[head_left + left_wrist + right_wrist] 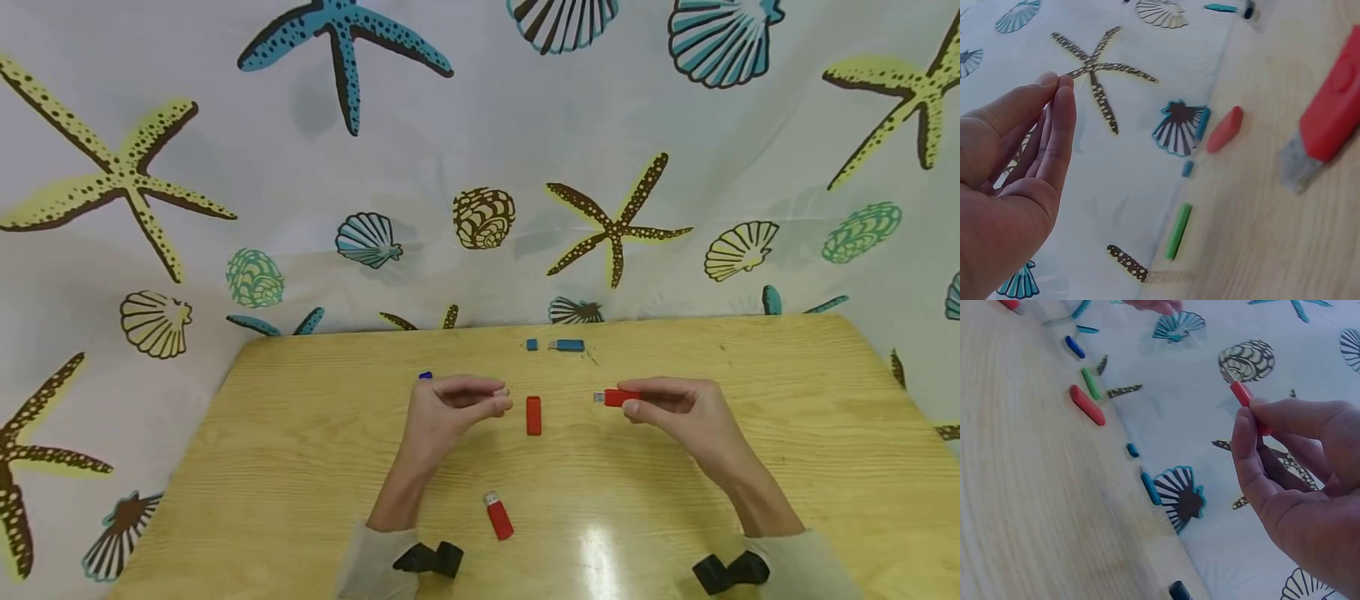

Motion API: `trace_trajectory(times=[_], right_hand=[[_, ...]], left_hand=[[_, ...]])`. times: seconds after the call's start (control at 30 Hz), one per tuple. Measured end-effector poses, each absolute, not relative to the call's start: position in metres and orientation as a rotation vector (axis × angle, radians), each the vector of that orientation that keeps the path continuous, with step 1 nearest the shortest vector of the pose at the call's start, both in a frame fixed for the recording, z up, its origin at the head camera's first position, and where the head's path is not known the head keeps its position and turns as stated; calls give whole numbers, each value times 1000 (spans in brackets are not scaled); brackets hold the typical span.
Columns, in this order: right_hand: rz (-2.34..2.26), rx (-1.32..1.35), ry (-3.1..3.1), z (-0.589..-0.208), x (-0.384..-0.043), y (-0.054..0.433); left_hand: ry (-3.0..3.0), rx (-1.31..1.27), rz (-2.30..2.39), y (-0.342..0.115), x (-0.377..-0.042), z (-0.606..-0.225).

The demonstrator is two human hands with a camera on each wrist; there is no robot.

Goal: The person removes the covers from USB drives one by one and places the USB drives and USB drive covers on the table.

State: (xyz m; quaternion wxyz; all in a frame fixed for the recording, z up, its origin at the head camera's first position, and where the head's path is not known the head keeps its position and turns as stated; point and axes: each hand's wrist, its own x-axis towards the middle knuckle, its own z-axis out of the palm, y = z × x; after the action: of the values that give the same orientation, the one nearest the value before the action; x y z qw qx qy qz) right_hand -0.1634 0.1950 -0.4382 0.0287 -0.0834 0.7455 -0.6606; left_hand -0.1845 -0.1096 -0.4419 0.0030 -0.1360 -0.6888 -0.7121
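My right hand (678,412) pinches a red USB stick (617,397) between thumb and fingers, its metal plug bare and pointing left; the right wrist view shows this stick (1242,394) too. Opposite it, my left hand (453,408) holds its thumb and fingertips together around a small pale piece (504,392), mostly covered by the fingers. In the left wrist view, the left hand (1022,150) hides that piece. Both hands are raised above the table. Between them lies a red, block-shaped piece (533,416). A second red USB stick (498,517) lies nearer, plug uncovered.
Toward the back of the wooden table (300,467) lie a blue USB stick (570,345) and a small blue cap (532,344). A dark blue piece (425,376) shows behind the left hand. A green stick-shaped piece (1179,231) lies near the patterned cloth (420,167).
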Motion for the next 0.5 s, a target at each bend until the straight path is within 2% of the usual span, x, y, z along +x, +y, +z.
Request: trace_trajectory(times=[0.17, 0.5], right_hand=[[-2003, -286, 2270, -435, -166, 201], [-1995, -258, 2236, -441, -168, 196]], left_hand=[[-2195, -508, -2261, -111, -189, -442], [-2249, -419, -2274, -110, -188, -451]])
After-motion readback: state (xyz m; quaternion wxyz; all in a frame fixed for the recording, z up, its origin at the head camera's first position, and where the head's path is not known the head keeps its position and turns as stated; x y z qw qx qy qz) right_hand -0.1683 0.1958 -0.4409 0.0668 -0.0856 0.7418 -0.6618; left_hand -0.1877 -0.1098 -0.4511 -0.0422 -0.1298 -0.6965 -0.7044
